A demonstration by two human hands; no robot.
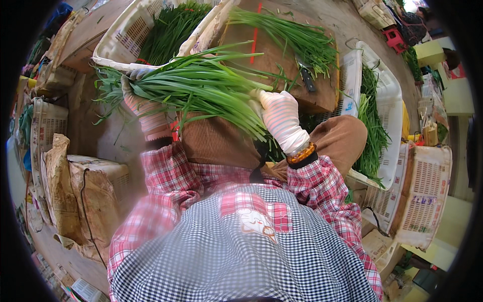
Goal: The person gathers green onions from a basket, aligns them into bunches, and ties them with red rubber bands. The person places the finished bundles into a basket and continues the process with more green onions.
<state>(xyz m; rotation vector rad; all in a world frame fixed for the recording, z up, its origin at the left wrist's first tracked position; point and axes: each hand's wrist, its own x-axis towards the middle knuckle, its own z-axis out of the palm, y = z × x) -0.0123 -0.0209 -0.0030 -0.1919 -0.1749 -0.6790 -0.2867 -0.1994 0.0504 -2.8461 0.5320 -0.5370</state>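
Observation:
A loose bunch of long green garlic chives lies across my lap, its leafy tips to the left and its pale stem ends to the right. My left hand, in a striped knit glove, grips the leafy end. At the stem end my gloved right hand has its fingers closed on some of the stalks. Beyond my hands, a second bunch of chives rests on a wooden board. A knife with a black handle lies on that board, its blade partly under the greens.
A white plastic crate at the upper left holds chives tied with red bands. Another white crate on my right contains loose chives. Stacked crates stand at the right, and a paper-covered crate sits on my left.

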